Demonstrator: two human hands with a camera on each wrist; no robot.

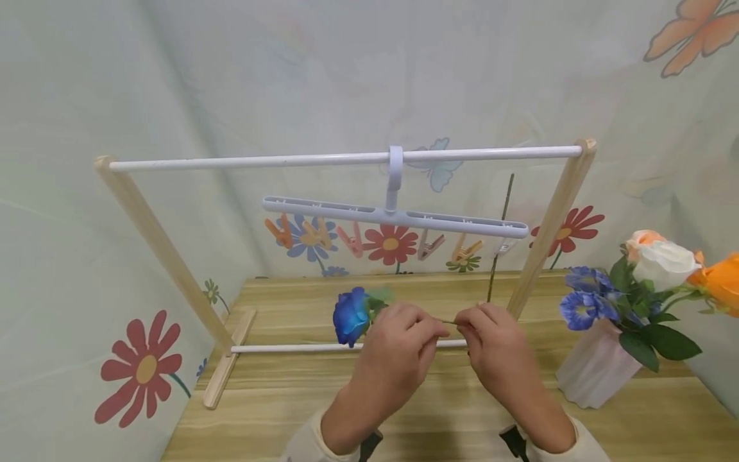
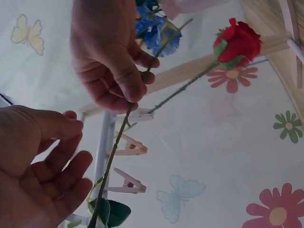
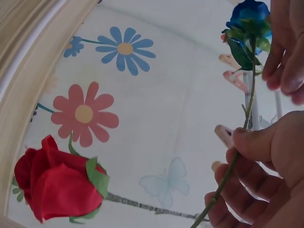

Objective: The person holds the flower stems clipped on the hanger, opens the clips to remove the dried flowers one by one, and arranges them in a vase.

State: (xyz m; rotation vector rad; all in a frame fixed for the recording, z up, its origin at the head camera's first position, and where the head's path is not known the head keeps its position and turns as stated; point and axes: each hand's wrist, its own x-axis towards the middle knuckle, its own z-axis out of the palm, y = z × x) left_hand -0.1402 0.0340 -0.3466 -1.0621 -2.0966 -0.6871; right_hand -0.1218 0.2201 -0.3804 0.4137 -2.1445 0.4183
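A blue rose (image 1: 351, 316) lies sideways above the table, its bloom toward the left. My right hand (image 1: 496, 340) pinches its thin green stem (image 3: 253, 90) between thumb and fingers. Close to the stem, my left hand (image 1: 398, 346) has loosely bent fingers with a gap between them and the stem in the left wrist view (image 2: 42, 166). A red rose (image 3: 61, 185) hangs bloom down from a pale clip (image 1: 505, 245) at the hanger's right end; in the head view its bloom is hidden and only the stem (image 1: 509, 192) shows.
A pale hanger (image 1: 392, 217) with several coloured clips hangs from the white top rod (image 1: 248, 162) of a wooden stand. A white lower rod (image 1: 288, 348) crosses near the table (image 1: 277, 398). At right stands a white vase (image 1: 597, 366) with blue, white and orange flowers.
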